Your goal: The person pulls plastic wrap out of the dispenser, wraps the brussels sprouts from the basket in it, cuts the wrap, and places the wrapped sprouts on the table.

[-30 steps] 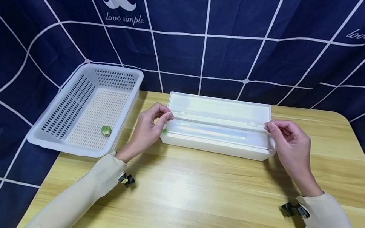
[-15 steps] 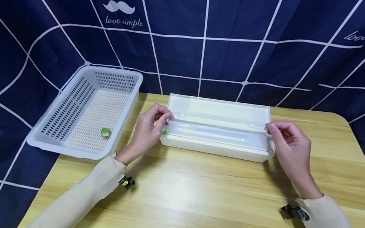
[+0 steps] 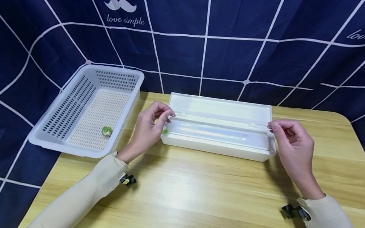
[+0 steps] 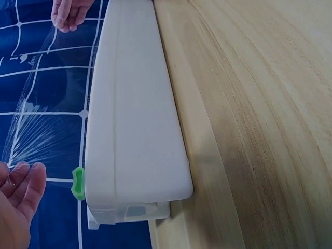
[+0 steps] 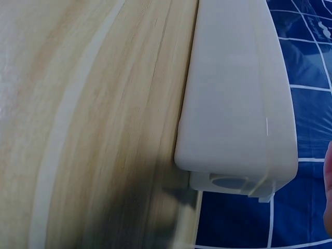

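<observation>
The left hand [image 3: 147, 129] and right hand [image 3: 294, 147] pinch opposite ends of the thin, transparent plastic film [image 4: 37, 134] above the long, white plastic box [image 3: 214, 147], their wide spacing presumably keeping the film taut.

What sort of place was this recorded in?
Probably an indoor corner dressed for filming rather than a working kitchen: a printed navy cloth with white grid lines hangs behind a wood-grain table, and an open white box with clear film sits on it.

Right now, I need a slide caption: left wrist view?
Clear cling film stretched between left hand and right hand above a white dispenser, green tab showing.
</observation>
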